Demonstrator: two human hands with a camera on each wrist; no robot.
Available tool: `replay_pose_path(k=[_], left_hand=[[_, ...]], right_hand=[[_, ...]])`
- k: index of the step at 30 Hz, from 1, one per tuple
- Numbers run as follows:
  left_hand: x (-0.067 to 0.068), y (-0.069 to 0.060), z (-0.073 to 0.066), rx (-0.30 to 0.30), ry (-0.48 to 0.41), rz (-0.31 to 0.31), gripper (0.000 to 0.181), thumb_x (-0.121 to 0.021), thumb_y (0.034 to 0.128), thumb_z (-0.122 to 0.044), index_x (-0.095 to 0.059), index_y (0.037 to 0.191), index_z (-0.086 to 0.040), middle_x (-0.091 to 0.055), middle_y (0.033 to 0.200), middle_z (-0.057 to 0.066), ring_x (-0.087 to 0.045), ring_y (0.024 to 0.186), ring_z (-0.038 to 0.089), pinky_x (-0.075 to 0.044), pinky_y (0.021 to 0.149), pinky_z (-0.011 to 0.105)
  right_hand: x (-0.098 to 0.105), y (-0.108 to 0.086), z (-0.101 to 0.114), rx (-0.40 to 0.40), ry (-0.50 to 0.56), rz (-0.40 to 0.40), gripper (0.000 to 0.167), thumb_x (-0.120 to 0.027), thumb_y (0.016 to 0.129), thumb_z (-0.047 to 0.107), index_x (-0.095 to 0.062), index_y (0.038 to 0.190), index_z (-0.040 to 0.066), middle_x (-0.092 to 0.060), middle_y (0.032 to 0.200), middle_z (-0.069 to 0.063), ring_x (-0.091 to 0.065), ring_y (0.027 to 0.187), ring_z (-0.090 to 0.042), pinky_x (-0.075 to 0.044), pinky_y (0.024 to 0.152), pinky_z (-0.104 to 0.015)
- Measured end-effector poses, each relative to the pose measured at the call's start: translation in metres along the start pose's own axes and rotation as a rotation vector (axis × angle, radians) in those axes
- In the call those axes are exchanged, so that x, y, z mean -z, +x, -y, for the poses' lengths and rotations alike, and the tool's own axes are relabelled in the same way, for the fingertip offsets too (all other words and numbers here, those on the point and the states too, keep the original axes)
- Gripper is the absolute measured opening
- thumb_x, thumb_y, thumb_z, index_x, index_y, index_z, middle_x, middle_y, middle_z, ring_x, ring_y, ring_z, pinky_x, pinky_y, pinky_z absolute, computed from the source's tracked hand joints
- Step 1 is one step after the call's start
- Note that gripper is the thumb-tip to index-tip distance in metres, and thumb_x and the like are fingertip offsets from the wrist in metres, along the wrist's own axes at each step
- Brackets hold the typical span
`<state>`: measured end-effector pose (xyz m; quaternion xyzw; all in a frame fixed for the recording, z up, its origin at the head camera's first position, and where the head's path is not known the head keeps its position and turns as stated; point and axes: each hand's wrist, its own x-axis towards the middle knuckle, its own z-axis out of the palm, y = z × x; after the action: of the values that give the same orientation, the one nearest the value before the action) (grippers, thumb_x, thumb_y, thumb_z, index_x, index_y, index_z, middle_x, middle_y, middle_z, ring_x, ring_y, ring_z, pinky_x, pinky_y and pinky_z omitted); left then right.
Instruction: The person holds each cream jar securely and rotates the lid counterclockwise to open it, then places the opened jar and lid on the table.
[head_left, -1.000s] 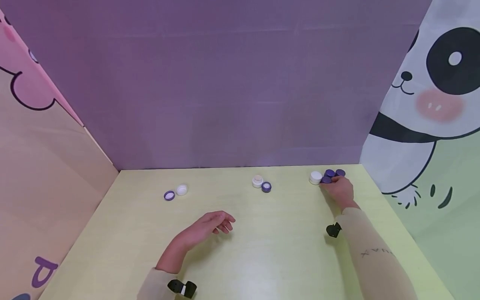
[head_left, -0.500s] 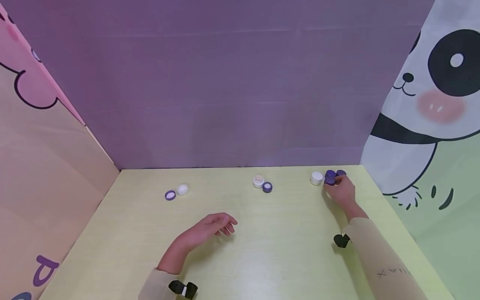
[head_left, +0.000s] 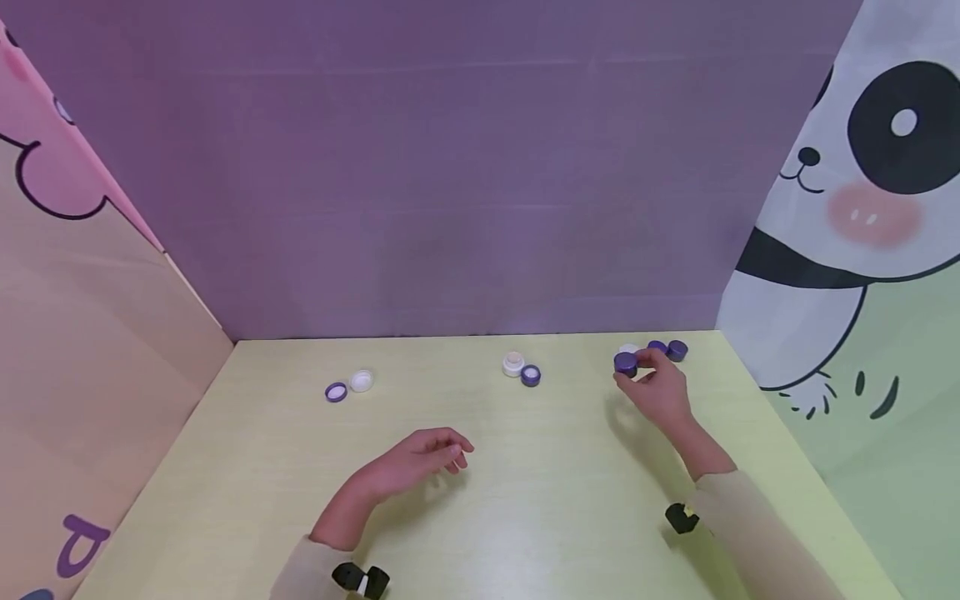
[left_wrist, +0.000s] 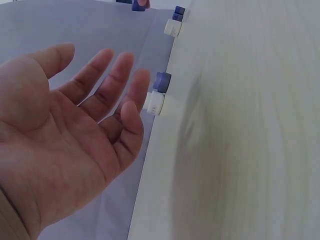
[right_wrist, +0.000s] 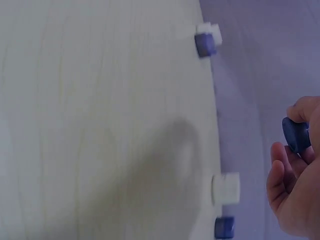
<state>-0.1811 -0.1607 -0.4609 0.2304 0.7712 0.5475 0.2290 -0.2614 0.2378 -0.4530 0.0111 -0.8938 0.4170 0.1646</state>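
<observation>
My right hand [head_left: 662,393] pinches a small round purple cap [head_left: 625,364] between thumb and fingers, above the table's far right part. In the right wrist view the held cap [right_wrist: 296,135] stands tilted. Two more purple caps [head_left: 677,351] lie just beyond that hand. A white round piece [head_left: 628,348] is partly hidden behind the held cap. My left hand [head_left: 416,460] hovers over the table's middle, holding nothing; in the left wrist view its palm shows and its fingers are loosely bent.
Near the back middle, a white round container [head_left: 513,363] stands against a purple round piece [head_left: 531,376]. Farther left lie a purple ring-shaped piece [head_left: 336,392] and a white one [head_left: 362,381]. A purple backdrop [head_left: 480,167] rises behind the pale table [head_left: 525,500].
My right hand has picked the nearest purple cap from the cluster, lifted it and brought it left, in front of the white piece. My left hand has barely moved.
</observation>
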Motion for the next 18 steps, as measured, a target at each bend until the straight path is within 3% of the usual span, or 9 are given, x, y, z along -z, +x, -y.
replay_pose_path(k=[11, 18], left_hand=[[-0.007, -0.001, -0.014, -0.070, -0.014, -0.013, 0.030, -0.050, 0.1032, -0.023, -0.059, 0.122, -0.001, -0.061, 0.109, 0.022, -0.059, 0.104, 0.035, -0.042, 0.095, 0.055], [-0.009, -0.002, -0.034, -0.128, 0.015, -0.053, 0.022, -0.053, 0.1016, -0.018, -0.061, 0.120, -0.008, -0.063, 0.104, 0.007, -0.059, 0.100, 0.027, -0.047, 0.092, 0.033]], right_hand=[[-0.010, -0.031, 0.059, 0.105, 0.146, 0.126, 0.035, -0.081, 0.079, 0.014, -0.063, 0.108, 0.007, -0.064, 0.097, -0.010, -0.057, 0.063, -0.019, -0.045, 0.049, -0.028], [-0.016, -0.050, 0.085, 0.211, 0.190, 0.166, 0.034, -0.082, 0.076, 0.010, -0.067, 0.106, 0.010, -0.065, 0.092, -0.003, -0.055, 0.061, -0.015, -0.044, 0.049, -0.026]])
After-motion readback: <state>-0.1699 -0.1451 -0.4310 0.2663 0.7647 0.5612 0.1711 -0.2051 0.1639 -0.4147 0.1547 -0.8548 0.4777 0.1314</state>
